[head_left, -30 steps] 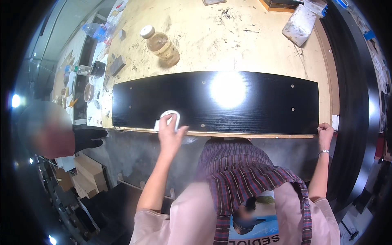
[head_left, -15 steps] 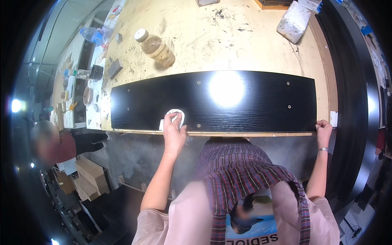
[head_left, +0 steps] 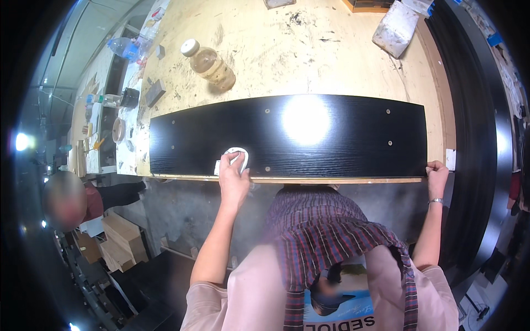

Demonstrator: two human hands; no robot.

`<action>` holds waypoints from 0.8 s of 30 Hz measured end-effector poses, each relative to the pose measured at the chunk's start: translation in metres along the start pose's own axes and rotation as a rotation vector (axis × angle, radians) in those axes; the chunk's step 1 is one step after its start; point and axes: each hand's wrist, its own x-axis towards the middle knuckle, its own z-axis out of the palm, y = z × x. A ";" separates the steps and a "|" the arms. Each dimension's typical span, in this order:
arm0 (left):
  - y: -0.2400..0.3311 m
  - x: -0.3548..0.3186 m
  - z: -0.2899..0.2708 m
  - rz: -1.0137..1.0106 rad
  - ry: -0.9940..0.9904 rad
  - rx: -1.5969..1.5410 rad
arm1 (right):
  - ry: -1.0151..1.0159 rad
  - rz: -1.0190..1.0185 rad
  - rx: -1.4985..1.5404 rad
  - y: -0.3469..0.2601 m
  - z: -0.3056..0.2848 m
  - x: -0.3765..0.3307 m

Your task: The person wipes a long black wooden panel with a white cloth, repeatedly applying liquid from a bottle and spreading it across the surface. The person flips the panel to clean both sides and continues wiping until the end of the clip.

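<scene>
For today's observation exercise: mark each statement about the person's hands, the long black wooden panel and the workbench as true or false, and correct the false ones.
1. The left hand presses a white cloth pad on the long black wooden panel. True.
2. The right hand holds a hammer. False: it grips the panel's right end, with no tool in it.
3. A clear plastic bottle of amber liquid with a white cap lies on the pale wooden workbench beyond the panel. True.
4. The panel stands upright against a wall. False: it lies flat along the workbench's near edge.
</scene>
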 end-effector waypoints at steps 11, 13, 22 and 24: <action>-0.042 -0.008 -0.049 -0.244 0.113 -1.575 | 0.177 -0.497 -0.134 -0.117 0.054 -0.022; -0.059 -0.002 -0.063 -0.171 0.092 -1.709 | 0.010 -0.532 -0.037 -0.182 0.091 -0.026; -0.101 0.042 -0.123 -0.126 0.049 -1.846 | -0.572 -0.682 0.258 -0.414 0.298 -0.060; -0.113 0.051 -0.133 -0.141 0.015 -1.843 | -0.560 -0.661 0.407 -0.453 0.337 -0.071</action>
